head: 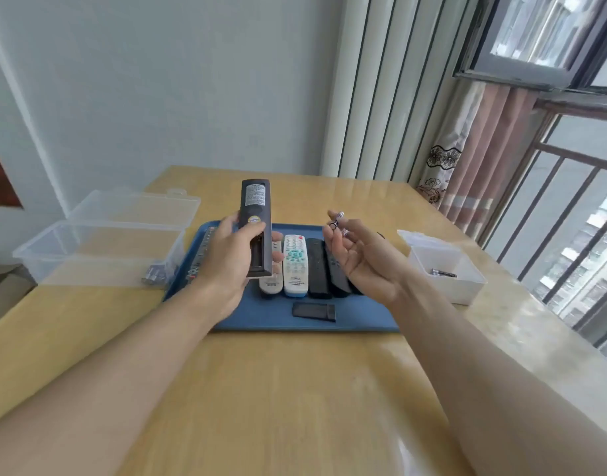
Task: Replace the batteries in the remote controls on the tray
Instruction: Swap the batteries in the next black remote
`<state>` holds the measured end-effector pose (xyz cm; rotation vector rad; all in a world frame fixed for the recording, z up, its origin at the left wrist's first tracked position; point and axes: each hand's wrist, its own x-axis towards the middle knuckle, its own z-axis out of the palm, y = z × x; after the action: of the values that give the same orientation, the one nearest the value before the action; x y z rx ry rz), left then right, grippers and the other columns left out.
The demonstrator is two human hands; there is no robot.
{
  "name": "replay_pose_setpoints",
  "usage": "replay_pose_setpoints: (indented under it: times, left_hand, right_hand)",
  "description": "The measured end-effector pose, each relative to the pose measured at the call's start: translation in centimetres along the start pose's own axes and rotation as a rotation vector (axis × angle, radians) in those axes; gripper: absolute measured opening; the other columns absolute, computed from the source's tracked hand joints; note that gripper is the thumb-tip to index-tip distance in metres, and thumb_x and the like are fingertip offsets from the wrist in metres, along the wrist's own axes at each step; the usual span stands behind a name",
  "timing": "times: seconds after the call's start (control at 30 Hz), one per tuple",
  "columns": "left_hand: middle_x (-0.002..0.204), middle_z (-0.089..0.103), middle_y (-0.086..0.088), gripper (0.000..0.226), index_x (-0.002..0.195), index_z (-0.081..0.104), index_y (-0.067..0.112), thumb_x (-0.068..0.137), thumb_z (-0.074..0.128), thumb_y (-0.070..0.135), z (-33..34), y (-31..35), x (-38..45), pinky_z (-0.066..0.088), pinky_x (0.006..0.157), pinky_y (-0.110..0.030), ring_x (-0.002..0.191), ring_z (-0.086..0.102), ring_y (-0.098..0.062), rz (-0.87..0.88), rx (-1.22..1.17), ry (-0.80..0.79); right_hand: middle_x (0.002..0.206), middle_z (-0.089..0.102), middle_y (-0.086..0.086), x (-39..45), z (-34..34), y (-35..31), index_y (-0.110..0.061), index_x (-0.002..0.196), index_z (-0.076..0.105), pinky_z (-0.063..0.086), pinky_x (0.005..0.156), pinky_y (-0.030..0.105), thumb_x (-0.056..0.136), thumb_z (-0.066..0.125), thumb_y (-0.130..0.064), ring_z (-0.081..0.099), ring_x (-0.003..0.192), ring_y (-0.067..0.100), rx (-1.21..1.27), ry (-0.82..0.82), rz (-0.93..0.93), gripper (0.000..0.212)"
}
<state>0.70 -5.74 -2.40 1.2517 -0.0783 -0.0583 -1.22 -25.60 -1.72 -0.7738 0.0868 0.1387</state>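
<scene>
Left hand (pixel 228 266) grips the black remote (pixel 256 228) back-up, compartment open toward the right hand (pixel 358 259), whose fingertips pinch batteries (pixel 337 220), seemingly for loading or removal.

The near half of the surface (pixel 260 400) lies bare between the two forearms, giving open passage up to the blue tray (pixel 260 317). On the tray, a row of remotes (pixel 305 266) fills the middle, and a loose battery cover (pixel 314 311) lies just before them. A clear lidded box (pixel 99 249) flanks the tray's left edge; a small white box (pixel 446 266) stands near its right. Curtains (pixel 473 156) close off the far right corner.
</scene>
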Motion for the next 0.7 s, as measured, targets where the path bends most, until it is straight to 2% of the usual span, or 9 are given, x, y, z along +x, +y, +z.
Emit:
replay_pose_setpoints:
  times: [0.13,0.23,0.3,0.37,0.4,0.47,0.53,0.6,0.7]
  left_hand:
    - [0.084,0.076,-0.007,0.024,0.120,0.062,0.015,0.106,0.043,0.019,-1.0,-0.3,-0.6,0.052,0.049,-0.030,0.058,0.067,-0.021,-0.065,-0.066,-0.082]
    - [0.103,0.077,-0.007,0.027,0.131,0.059,0.021,0.108,0.045,0.025,-0.9,-0.5,-1.4,0.050,0.042,-0.030,0.070,0.071,-0.027,-0.070,-0.002,-0.161]
    - [0.110,0.077,-0.003,0.027,0.131,0.058,0.023,0.108,0.046,0.028,-0.7,-0.3,-1.8,0.048,0.037,-0.027,0.074,0.075,-0.026,-0.072,0.052,-0.198]
    - [0.113,0.077,0.000,0.025,0.125,0.062,0.021,0.108,0.046,0.030,-0.6,-0.2,-2.1,0.049,0.038,-0.026,0.079,0.077,-0.025,-0.100,0.084,-0.244]
    - [0.112,0.077,0.001,0.025,0.123,0.064,0.021,0.108,0.046,0.030,-0.5,-0.2,-2.3,0.050,0.038,-0.026,0.082,0.078,-0.025,-0.112,0.089,-0.272]
    - [0.110,0.076,0.001,0.024,0.124,0.063,0.023,0.107,0.047,0.030,-0.4,-0.4,-2.5,0.051,0.039,-0.029,0.086,0.077,-0.029,-0.131,0.085,-0.305]
    - [0.112,0.075,-0.002,0.025,0.128,0.060,0.026,0.107,0.048,0.031,-0.4,-0.6,-2.6,0.054,0.043,-0.033,0.091,0.076,-0.034,-0.142,0.073,-0.320]
    - [0.118,0.074,-0.008,0.027,0.130,0.060,0.027,0.107,0.047,0.031,-0.5,-0.8,-2.6,0.058,0.050,-0.037,0.096,0.075,-0.037,-0.148,0.064,-0.343]
    - [0.119,0.073,-0.010,0.029,0.131,0.061,0.026,0.109,0.042,0.031,-0.7,-1.1,-2.3,0.060,0.059,-0.043,0.100,0.074,-0.039,-0.158,0.034,-0.374]
  right_hand:
    - [0.083,0.055,0.002,0.5,-0.3,1.1,-0.012,0.105,0.060,0.040,0.048,0.015,0.098,0.056,-0.009,0.049,0.062,0.009,-0.062,-0.061,0.088,0.009]
    - [0.078,0.050,-0.004,0.0,0.1,0.9,-0.016,0.109,0.060,0.021,0.043,0.018,0.098,0.057,-0.013,0.029,0.051,0.007,-0.265,-0.079,0.067,0.012]
    - [0.070,0.054,-0.009,-0.6,0.5,1.1,-0.017,0.117,0.063,0.015,0.042,0.021,0.098,0.059,-0.013,0.021,0.048,0.008,-0.507,-0.033,-0.057,0.020]
    - [0.068,0.064,-0.011,-1.4,0.7,1.8,-0.019,0.117,0.063,0.014,0.045,0.028,0.096,0.064,-0.013,0.020,0.050,0.012,-0.775,0.043,-0.254,0.022]
    - [0.076,0.072,-0.007,-1.8,0.8,2.1,-0.021,0.113,0.063,0.015,0.048,0.030,0.094,0.068,-0.015,0.022,0.050,0.015,-0.851,0.056,-0.330,0.020]
    - [0.091,0.077,0.007,-2.4,0.9,2.6,-0.024,0.103,0.062,0.019,0.047,0.028,0.091,0.073,-0.018,0.026,0.048,0.016,-0.889,0.033,-0.404,0.017]
    - [0.091,0.077,0.010,-2.8,1.2,2.7,-0.024,0.100,0.062,0.024,0.045,0.024,0.091,0.073,-0.018,0.030,0.044,0.013,-0.894,0.028,-0.440,0.015]
    - [0.087,0.077,0.012,-3.1,1.4,2.7,-0.021,0.099,0.061,0.028,0.043,0.017,0.092,0.072,-0.016,0.038,0.040,0.003,-0.895,0.030,-0.464,0.014]
    - [0.086,0.077,0.014,-3.3,1.6,3.1,-0.016,0.099,0.061,0.032,0.043,0.010,0.090,0.072,-0.013,0.046,0.038,0.001,-0.911,0.040,-0.509,0.014]
